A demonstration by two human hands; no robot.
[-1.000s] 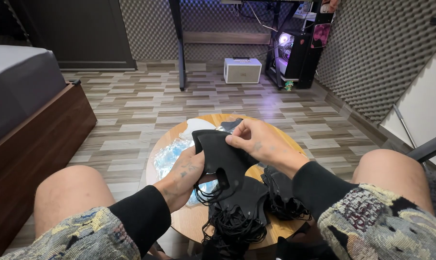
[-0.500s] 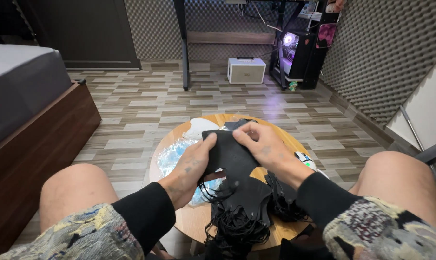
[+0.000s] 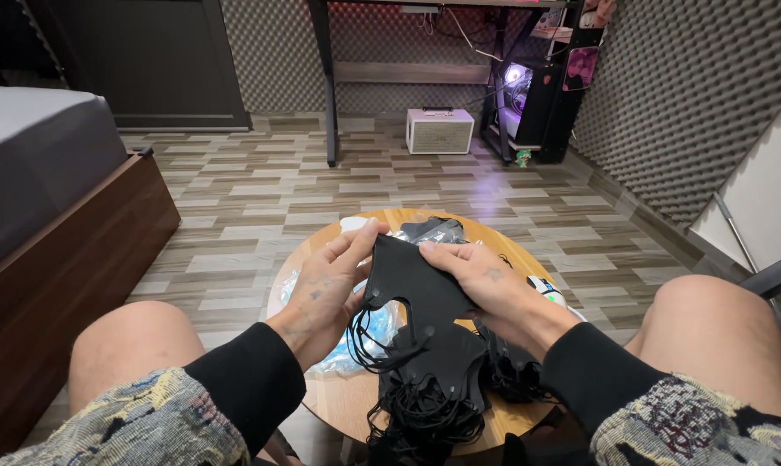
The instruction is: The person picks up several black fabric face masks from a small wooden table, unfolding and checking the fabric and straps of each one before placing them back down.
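Observation:
Over a small round wooden table (image 3: 347, 404), both hands hold one black face mask (image 3: 412, 278). My left hand (image 3: 330, 285) pinches its left edge, thumb on top. My right hand (image 3: 472, 276) grips its right edge, fingers on the fabric. The mask's black ear loops hang down toward a pile of more black masks (image 3: 429, 384) with tangled loops on the table's near side. Clear plastic packaging (image 3: 369, 326) lies under my left hand, and more black masks (image 3: 434, 229) lie at the table's far side.
My bare knees flank the table. A dark wood bed frame (image 3: 62, 276) with a grey mattress is on the left. Farther off are a black desk leg (image 3: 323, 82), a small white speaker box (image 3: 440, 131) and a lit computer tower (image 3: 524, 99). Foam panels cover the right wall.
Both hands have lifted the black mask slightly and spread it wider between them. The view has tilted a little.

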